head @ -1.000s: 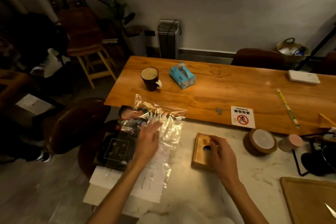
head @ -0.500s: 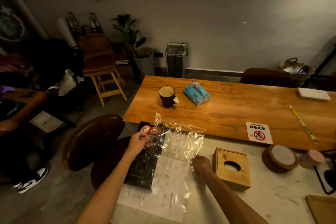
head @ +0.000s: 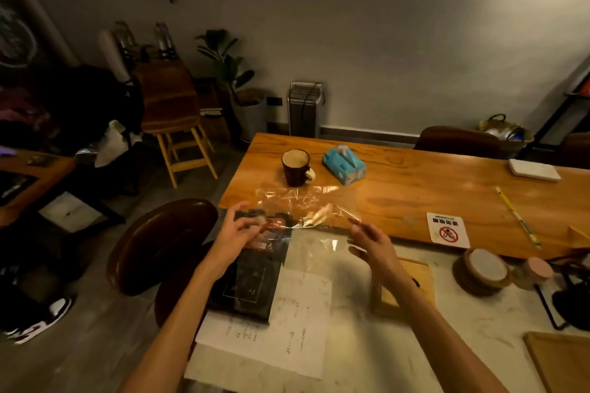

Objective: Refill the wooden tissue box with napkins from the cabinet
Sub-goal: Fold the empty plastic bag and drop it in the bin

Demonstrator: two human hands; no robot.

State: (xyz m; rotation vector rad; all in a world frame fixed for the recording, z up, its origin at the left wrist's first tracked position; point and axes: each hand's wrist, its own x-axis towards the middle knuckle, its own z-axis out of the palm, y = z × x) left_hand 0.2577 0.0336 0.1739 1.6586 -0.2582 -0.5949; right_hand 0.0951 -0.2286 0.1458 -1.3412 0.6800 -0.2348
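- Dim room, pale marbled worktop (head: pixel 351 357) butting against a long orange wooden table (head: pixel 431 195).
- Left hand (head: pixel 236 233) and right hand (head: pixel 372 246) pinching the crinkled clear plastic bag (head: pixel 303 210) at its open mouth, spreading it.
- Square wooden tissue box (head: pixel 412 284) lying just under the right forearm, apparently unfilled.
- Risks, as a guess: thin film tearing under a hard pull; forearm nudging the box; brown mug (head: pixel 295 167) beyond the bag getting swept.

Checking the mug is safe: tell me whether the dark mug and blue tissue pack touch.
Apart. The head view shows bare wooden table between the dark mug and the blue tissue pack.
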